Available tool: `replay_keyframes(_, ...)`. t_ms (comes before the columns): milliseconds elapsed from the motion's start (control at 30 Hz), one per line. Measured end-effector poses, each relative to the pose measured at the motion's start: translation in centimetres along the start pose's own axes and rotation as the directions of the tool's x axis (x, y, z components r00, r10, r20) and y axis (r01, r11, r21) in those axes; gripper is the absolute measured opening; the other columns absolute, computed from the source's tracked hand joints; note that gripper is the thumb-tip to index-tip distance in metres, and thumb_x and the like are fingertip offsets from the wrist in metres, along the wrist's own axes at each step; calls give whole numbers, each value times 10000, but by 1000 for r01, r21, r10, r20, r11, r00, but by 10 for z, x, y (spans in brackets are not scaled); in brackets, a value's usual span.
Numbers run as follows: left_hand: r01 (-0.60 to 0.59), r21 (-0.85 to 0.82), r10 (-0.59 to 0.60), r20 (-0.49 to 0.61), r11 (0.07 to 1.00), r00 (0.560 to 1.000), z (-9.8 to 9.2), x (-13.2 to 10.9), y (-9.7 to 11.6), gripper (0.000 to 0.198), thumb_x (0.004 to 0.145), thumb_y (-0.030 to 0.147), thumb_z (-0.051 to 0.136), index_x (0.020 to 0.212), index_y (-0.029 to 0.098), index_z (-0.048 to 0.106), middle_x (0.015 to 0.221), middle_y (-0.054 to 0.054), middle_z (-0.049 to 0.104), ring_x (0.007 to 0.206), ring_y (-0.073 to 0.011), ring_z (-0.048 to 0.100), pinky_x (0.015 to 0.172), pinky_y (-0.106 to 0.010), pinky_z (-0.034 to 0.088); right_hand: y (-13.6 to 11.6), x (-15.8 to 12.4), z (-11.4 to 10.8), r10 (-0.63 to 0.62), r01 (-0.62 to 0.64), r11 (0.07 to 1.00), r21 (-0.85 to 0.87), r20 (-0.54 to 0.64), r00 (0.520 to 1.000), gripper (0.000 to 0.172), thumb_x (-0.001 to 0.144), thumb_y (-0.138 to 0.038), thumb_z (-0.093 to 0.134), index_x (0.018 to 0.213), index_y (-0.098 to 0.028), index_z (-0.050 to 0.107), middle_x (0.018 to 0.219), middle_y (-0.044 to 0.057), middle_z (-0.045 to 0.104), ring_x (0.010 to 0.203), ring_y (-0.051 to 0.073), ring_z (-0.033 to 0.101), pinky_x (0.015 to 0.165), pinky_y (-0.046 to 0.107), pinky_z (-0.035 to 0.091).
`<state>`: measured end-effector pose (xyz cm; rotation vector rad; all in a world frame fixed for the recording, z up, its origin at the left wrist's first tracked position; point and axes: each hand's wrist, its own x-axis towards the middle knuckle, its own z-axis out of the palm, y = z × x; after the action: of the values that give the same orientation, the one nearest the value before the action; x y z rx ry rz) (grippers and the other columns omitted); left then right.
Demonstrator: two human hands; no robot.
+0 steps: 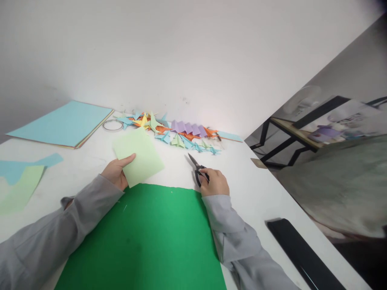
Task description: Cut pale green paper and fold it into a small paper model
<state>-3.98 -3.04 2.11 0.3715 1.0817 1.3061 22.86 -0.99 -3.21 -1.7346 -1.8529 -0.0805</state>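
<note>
My left hand [118,172] grips a light green square of paper [142,155] by its left edge, thumb on top and fingers underneath. The paper is held above the white table, just beyond a large green sheet [145,237]. My right hand [216,182] is closed round the black handles of a pair of scissors [195,162]. Their dark blades point away and to the left, low over the table. Whether they touch it I cannot tell. Part of the handles is hidden by my fingers.
Folded paper pieces [145,121] in several colours lie along the wall, among them a pleated purple strip [189,129]. Left are a tape roll [113,125], a stack of coloured paper [66,125] and green and blue offcuts [27,189]. A black flat object [302,253] lies right.
</note>
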Motion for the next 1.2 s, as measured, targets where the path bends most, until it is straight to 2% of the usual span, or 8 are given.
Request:
replay_keyframes(133, 39, -14, -40, -30, 999, 999, 2, -2, 2, 302, 754, 142, 590, 1056, 130, 591, 918, -99, 699, 822, -239, 669, 695, -333, 571, -20, -1, -11, 111, -2, 868, 497, -190, 976, 111, 745, -226, 535, 849, -191, 552, 891, 85, 579, 853, 213, 557, 672, 350, 500)
replay_keyframes(200, 42, -10, -42, -30, 999, 999, 2, -2, 1, 338, 725, 138, 624, 1061, 138, 589, 913, -90, 700, 835, -242, 666, 700, -333, 571, -31, -4, -14, 264, -127, 508, 852, -14, 964, 206, 704, -270, 634, 871, -212, 529, 811, 32, 605, 673, 163, 594, 565, 314, 519)
replay_keyframes(300, 33, -6, -33, -22, 999, 999, 0, -1, -1, 388, 684, 131, 665, 1064, 155, 589, 915, -81, 701, 858, -249, 660, 706, -339, 571, -39, -8, -14, 249, -367, -6, 930, 357, 900, 392, 596, -226, 743, 942, -210, 561, 790, 17, 660, 666, 149, 637, 553, 264, 540)
replay_keyframes(433, 14, -31, -14, 4, 999, 1000, -1, 0, -4, 374, 698, 127, 650, 1065, 161, 587, 920, -82, 699, 884, -258, 653, 710, -351, 569, -41, -9, -17, -71, -657, -257, 708, 664, 744, 405, 527, -149, 744, 911, -207, 628, 868, 11, 664, 767, 98, 634, 604, 145, 539)
replay_keyframes(633, 21, -39, -23, -50, 999, 999, 0, 0, -2, 403, 703, 144, 661, 1093, 173, 563, 947, -80, 694, 890, -262, 652, 699, -350, 572, -58, -18, -30, -376, -819, -374, 435, 736, 563, 584, 411, -209, 820, 964, -224, 632, 646, -62, 559, 479, -13, 462, 395, 13, 379)
replay_keyframes(867, 69, -70, -73, -60, 995, 995, -1, 2, 2, 310, 748, 146, 619, 1056, 136, 579, 866, -57, 711, 863, -241, 660, 711, -303, 563, -75, -29, -25, -488, -796, -302, 524, 633, 601, 642, 523, -720, 600, 969, -258, 607, 524, -54, 569, 281, 14, 232, 229, 112, 200)
replay_keyframes(967, 95, -73, -99, -53, 993, 994, -2, 3, 3, 311, 752, 140, 615, 1061, 134, 581, 829, -60, 714, 784, -225, 676, 677, -284, 568, -73, -29, -30, -507, -768, -262, 585, 594, 625, 771, 526, -807, 482, 1040, -237, 557, 596, 6, 652, 282, 38, 308, 240, 135, 254)
replay_keyframes(1200, 135, -78, -139, -48, 988, 989, 0, 2, 6, 273, 824, 90, 495, 1088, 116, 559, 660, -46, 697, 556, -175, 667, 551, -263, 576, -67, -33, -25, -630, -880, -114, 461, 651, 423, 723, 560, -730, 572, 1068, -251, 383, 908, 77, 706, 594, 200, 667, 462, 315, 515)
